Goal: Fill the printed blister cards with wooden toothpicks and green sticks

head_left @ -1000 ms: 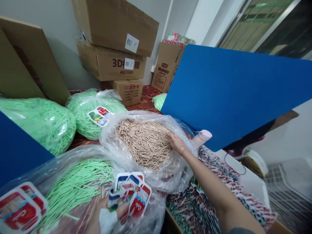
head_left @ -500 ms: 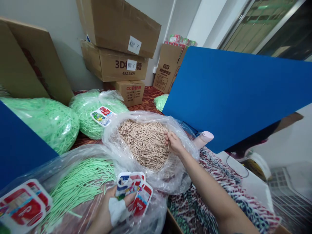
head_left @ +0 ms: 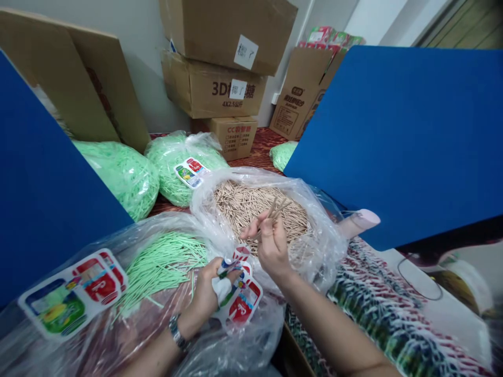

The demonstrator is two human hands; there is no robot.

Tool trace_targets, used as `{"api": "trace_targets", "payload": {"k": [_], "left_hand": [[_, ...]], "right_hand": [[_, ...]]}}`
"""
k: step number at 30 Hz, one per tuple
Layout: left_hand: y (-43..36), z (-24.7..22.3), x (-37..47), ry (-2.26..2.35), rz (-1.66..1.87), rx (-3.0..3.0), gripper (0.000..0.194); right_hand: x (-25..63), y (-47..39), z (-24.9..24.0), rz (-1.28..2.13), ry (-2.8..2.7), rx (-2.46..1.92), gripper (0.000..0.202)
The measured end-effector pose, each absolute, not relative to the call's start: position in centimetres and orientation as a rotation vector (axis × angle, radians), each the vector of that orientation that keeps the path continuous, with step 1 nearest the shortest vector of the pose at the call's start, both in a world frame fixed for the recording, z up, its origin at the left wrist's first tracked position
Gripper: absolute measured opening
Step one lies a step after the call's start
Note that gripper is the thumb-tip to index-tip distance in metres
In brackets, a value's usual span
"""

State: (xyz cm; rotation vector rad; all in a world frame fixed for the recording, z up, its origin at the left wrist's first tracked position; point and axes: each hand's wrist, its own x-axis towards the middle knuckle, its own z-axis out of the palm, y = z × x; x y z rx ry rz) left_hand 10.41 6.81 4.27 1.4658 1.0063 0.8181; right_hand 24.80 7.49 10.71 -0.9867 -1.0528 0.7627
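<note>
My left hand (head_left: pixel 214 285), with a white wrap on a finger and a watch at the wrist, grips several printed cards (head_left: pixel 242 301) in red, white and green. Just right of it, my right hand (head_left: pixel 271 241) pinches a few thin brown sticks (head_left: pixel 277 208) that point upward. Behind and below that hand lies an open clear bag (head_left: pixel 318 230) full of loose brown sticks (head_left: pixel 243 207). Thin green sticks (head_left: pixel 165 264) rest on clear plastic to the left, and larger cards (head_left: pixel 65 303) lie beside them at the lower left.
Tied bags of green sticks (head_left: pixel 183 191) stand behind, one with a card on top. Blue panels (head_left: pixel 401 141) flank both sides. Cardboard boxes (head_left: pixel 228 89) are stacked at the back. A pale pink cylinder (head_left: pixel 359 222) and a woven multicolour cloth (head_left: pixel 377 293) are at the right.
My right hand has come up out of the brown sticks and toward my left hand, with a few sticks in its fingers. My left hand has turned with its cards. The view has shifted.
</note>
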Motion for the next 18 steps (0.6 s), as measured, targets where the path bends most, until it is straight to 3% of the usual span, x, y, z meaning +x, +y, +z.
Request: {"api": "trace_targets", "payload": {"k": [5, 11, 18], "left_hand": [[7.0, 3.8, 10.0, 1.024, 0.928, 1.641, 0.015], [7.6, 4.2, 9.4, 1.047, 0.976, 1.873, 0.016], [8.4, 4.5, 8.7, 0.95, 0.984, 1.92, 0.011]], "right_hand": [[23.2, 7.1, 9.8, 0.692, -1.143, -1.114, 0.019], [23.0, 6.3, 8.1, 0.696, -1.297, -1.273, 0.03], [25.0, 6.1, 8.7, 0.727, -1.5, -1.15, 0.049]]}}
